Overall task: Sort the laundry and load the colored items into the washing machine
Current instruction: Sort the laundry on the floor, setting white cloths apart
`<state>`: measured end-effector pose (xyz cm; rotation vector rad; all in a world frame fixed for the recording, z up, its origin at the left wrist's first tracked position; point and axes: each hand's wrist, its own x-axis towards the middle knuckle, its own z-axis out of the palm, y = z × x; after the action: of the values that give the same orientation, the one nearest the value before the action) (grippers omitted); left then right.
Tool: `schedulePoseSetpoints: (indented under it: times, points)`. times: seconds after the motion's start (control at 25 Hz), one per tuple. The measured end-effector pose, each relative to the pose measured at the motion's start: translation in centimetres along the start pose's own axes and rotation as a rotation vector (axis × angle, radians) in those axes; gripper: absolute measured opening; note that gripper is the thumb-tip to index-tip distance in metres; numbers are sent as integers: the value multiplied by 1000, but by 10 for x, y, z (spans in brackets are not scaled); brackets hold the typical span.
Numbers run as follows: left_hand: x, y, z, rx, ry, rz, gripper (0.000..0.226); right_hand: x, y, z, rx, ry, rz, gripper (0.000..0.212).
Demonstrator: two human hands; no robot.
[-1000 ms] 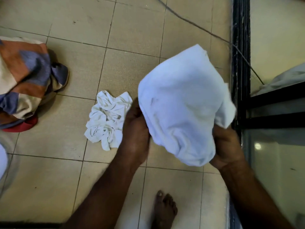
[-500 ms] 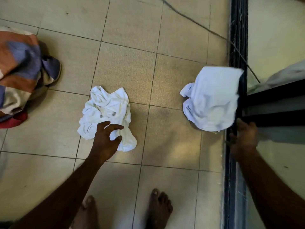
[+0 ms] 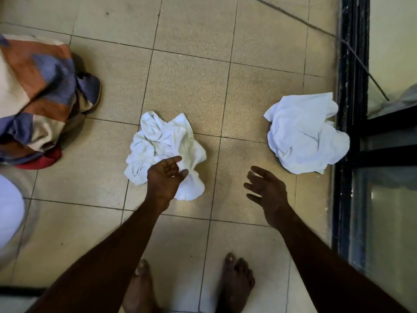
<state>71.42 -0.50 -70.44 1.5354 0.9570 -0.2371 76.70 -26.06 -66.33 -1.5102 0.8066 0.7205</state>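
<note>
Two white cloths and one heap of coloured laundry lie on the tiled floor [image 3: 191, 82], which fills most of the view. Along the right edge runs a black door frame [image 3: 352, 109] with glass beyond it, and a thin dark cable [image 3: 316, 26] crosses the tiles toward it at the upper right. The coloured laundry pile [image 3: 38, 98], in orange, purple and cream with a red piece at its base, sits at the far left, well apart from both hands. Below it, at the left edge, a blurred white rounded object [image 3: 9, 211] shows only in part; what it is cannot be told. The crumpled white cloth [image 3: 162, 145] lies in the middle of the floor, and the second white cloth [image 3: 304, 134] lies to the right, its edge against the door frame. The left hand [image 3: 164, 179] reaches over the near edge of the middle cloth with fingers loosely bent and spread; whether they touch the fabric cannot be told, and they grip nothing. The right hand [image 3: 266, 190] hangs above bare tile between the two white cloths, fingers spread and holding nothing, near the right-hand cloth but apart from it. Two bare feet [image 3: 237, 283] stand at the bottom of the view.
</note>
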Motion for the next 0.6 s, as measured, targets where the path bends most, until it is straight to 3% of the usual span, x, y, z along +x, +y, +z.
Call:
schedulePoseSetpoints:
  times: [0.08,0.16,0.24,0.36,0.44,0.52,0.6]
  points:
    - [-8,17,-7,-165,28,91,39,-9,-6,23,-59,-112,-16,30]
    - [-22,44,-17,-343,-39,146,36,-18,-11,49,-126,-227,-34,47]
    - [-40,67,-30,-580,-240,168,39,-31,-18,76,-127,-377,-33,64]
    - [-67,87,-54,-841,-545,136,65,-45,-27,112,123,-587,-36,51]
    - [-77,85,-63,-829,-449,118,78,-52,-39,126,233,-531,-62,30]
    - [-77,74,-66,-689,-189,135,69,-58,-54,130,217,-479,-88,41]
    - [-71,62,-66,-543,-13,75,70,-67,-68,122,253,-580,-123,33]
